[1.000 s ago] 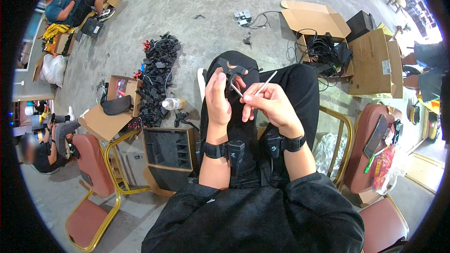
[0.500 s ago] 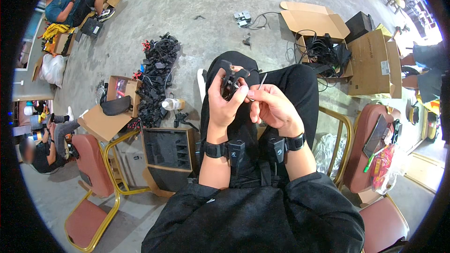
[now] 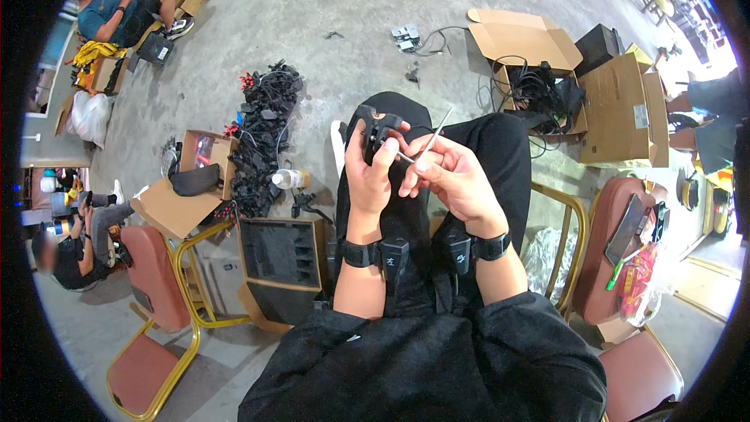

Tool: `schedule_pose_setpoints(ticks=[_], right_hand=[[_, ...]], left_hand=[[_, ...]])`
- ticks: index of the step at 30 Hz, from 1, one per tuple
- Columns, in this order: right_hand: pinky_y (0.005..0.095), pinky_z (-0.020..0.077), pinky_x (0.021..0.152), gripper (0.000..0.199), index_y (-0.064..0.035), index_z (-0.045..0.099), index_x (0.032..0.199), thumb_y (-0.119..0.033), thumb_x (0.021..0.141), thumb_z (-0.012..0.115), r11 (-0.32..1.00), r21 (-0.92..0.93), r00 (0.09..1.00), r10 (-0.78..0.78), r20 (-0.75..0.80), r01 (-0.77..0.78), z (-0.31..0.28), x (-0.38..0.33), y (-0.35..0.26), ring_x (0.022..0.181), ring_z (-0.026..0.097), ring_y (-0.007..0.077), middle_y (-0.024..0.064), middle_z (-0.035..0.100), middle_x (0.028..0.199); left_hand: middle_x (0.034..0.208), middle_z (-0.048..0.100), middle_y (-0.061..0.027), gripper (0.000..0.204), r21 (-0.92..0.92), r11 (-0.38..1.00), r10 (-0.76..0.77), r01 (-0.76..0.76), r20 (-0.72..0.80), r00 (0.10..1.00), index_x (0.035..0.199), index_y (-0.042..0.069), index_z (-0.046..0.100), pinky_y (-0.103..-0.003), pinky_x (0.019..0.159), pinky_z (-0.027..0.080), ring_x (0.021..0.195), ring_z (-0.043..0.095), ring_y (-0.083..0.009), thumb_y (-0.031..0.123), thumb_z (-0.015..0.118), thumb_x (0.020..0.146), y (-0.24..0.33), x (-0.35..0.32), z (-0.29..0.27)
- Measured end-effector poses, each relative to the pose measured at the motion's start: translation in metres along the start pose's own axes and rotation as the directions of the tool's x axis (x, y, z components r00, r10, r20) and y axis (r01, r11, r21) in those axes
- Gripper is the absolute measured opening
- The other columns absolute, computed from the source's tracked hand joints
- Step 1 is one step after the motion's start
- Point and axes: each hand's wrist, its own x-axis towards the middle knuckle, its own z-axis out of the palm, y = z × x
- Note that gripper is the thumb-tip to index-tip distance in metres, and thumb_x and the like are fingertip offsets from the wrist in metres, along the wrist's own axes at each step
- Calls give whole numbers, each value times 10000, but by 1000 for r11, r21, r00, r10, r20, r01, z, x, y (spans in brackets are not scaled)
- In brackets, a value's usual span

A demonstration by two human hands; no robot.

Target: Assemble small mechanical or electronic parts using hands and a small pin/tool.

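Observation:
Above my lap, my left hand is closed round a small black bracket-like part. Its top end sticks up past my fingers, and the lower portion is hidden in my grip. In my right hand a thin bent metal rod, which looks like an L-shaped hex key, is pinched between thumb and fingers. One arm of the key slants up and away to the right; the other points left toward the black part. Whether its tip sits inside the part, I cannot tell. Black straps with small boxes circle both wrists.
Left on the floor lie a long pile of black parts, a bottle and an open carton. A foam-lined box stands nearer. Ahead right is a carton of cables. Chairs flank me; other people sit at left.
The hex key has swung, with more of its long arm now showing up and to the right. My right fingers have shifted on it, and the black part has tilted slightly left.

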Motion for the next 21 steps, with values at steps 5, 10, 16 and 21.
schedule_pose_setpoints(ticks=[5, 10, 16, 21], right_hand=[[241, 486, 676, 241, 21, 606, 1131, -112, 931, 610, 987, -136, 991, -96, -98, 83, 2, 3, 7, 734, 618, 113, 66, 649, 845], [226, 467, 683, 268, -12, 645, 1178, -130, 941, 601, 961, -249, 967, -168, -192, 118, 2, 3, 6, 732, 540, 75, 14, 640, 901], [249, 503, 697, 371, -36, 567, 1273, -65, 909, 631, 914, -319, 923, -325, -207, 250, 1, 8, 13, 769, 595, 110, 23, 609, 883], [269, 542, 699, 415, 12, 528, 1253, 32, 859, 658, 889, -195, 843, -456, -285, 415, 9, 7, 13, 760, 637, 141, 80, 635, 906]], left_hand=[[1000, 624, -77, 281, -7, 1000, 4, -5, -49, 999, 1087, 18, 559, -246, 724, 463, 814, 572, -114, 183, 581, 861, 1, 0, 2], [992, 626, -75, 290, 79, 996, 54, -50, -51, 997, 1076, 11, 569, -253, 684, 465, 798, 579, -116, 207, 564, 862, -3, -1, 4], [988, 632, -70, 282, 124, 991, 45, -42, -29, 999, 1063, 16, 573, -246, 646, 455, 756, 571, -105, 219, 565, 867, -2, -1, 3], [986, 638, -75, 278, 116, 993, 21, -21, -1, 1000, 1070, 13, 574, -241, 648, 453, 765, 572, -102, 214, 541, 880, -2, 0, 5]])
